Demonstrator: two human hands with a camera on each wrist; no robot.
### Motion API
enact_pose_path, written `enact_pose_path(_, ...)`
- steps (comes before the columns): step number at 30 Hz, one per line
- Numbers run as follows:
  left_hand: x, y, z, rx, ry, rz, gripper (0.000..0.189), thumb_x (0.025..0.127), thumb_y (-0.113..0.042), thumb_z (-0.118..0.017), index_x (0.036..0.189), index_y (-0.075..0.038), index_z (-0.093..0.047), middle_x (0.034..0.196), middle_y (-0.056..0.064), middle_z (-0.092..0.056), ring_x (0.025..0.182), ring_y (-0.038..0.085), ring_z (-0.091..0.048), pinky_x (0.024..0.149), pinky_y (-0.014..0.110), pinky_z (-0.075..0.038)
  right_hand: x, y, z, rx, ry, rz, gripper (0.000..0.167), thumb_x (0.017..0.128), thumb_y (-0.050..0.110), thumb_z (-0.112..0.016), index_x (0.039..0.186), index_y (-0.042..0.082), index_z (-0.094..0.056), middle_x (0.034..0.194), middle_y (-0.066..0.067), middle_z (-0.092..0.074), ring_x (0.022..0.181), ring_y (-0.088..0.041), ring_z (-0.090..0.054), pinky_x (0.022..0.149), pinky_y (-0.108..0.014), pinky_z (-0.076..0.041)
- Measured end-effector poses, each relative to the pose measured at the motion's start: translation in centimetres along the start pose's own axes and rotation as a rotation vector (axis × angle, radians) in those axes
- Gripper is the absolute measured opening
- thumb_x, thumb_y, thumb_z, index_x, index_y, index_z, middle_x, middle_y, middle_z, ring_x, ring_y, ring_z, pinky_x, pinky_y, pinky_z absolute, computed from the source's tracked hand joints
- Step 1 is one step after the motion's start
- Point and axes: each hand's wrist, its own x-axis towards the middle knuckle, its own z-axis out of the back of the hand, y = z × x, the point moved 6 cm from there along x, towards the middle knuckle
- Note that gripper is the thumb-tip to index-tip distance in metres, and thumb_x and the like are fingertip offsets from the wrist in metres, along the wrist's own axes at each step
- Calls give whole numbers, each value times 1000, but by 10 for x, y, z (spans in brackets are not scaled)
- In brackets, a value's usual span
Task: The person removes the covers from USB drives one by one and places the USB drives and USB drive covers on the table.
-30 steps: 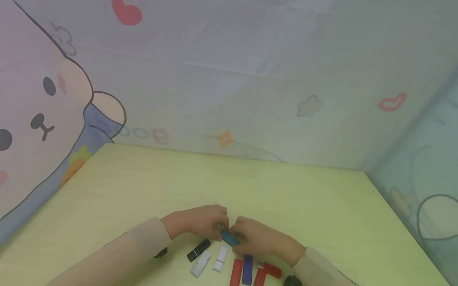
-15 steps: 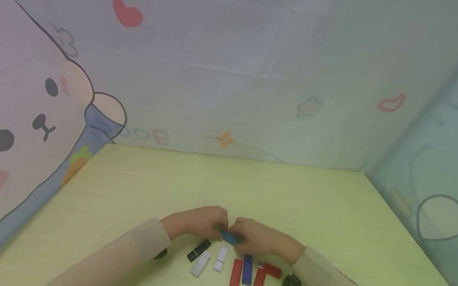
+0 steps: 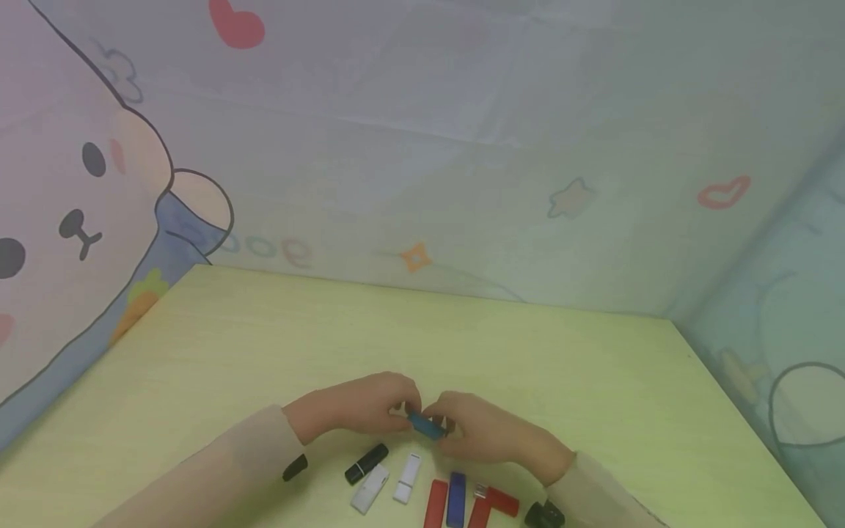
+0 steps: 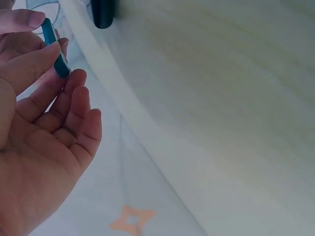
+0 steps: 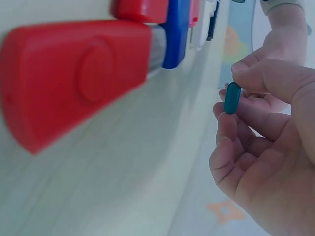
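A small blue USB stick [image 3: 426, 425] is held between both hands, a little above the table. My left hand [image 3: 359, 405] pinches its left end between thumb and fingers. The thumb of my right hand [image 3: 491, 433] and its fingers grip the other end. In the left wrist view the stick [image 4: 61, 65] shows a teal edge with a paler side, and both thumbs touch it. The right wrist view shows the rounded teal end of the stick [image 5: 232, 98] at the right fingertips. Whether its connector is out is hidden.
Nearer the person lie a black USB stick [image 3: 367, 463], a grey one [image 3: 371, 488], a white one [image 3: 408, 477], a dark blue one [image 3: 456, 499] and several red ones, including one [image 3: 503, 501] with its metal plug showing. A printed cloth [image 3: 462, 147] backs the yellow-green table [image 3: 330, 323].
Both hands have risen slightly from the table with the blue USB stick, moving a bit away from the person. The other sticks have stayed where they were.
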Motion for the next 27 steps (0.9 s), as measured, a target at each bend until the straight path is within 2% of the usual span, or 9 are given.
enact_pose_path(6,-5,-6,5,-54,-35,6,8,88,-8,-67,92,-13,-70,88,-9,-62,81,5,-52,75,22,-46,-3,4,5,28,-19,33,29,86,6,-62,115,6,-67,94,4,-59,82,-6,-52,72,-21,-46)
enact_pose_path(11,-13,-12,7,-82,-61,6,9,89,-9,-66,97,-12,-69,89,-10,-60,80,4,-51,74,21,-46,-6,7,6,70,-48,51,26,87,9,-65,113,5,-67,92,3,-60,68,-2,-48,61,-19,-45)
enact_pose_path(15,-18,-18,6,-102,-77,-8,9,89,-9,-66,97,-11,-69,90,-9,-61,80,4,-51,72,20,-45,-8,10,4,103,-81,24,24,87,13,-69,109,5,-68,88,4,-60,59,-1,-44,54,-17,-41)
enact_pose_path(20,-22,-23,4,-109,-90,-32,7,89,-9,-66,95,-10,-68,89,-9,-61,79,2,-51,72,19,-46,-11,14,2,101,-117,-6,22,85,17,-73,104,7,-69,84,7,-60,59,1,-44,54,-17,-41)
enact_pose_path(27,-28,-29,-2,-153,-97,-58,10,90,-8,-64,99,-9,-68,95,-6,-63,86,2,-53,76,21,-48,-15,17,-1,103,-142,60,18,85,13,-72,102,6,-69,82,6,-61,60,3,-45,54,-17,-44)
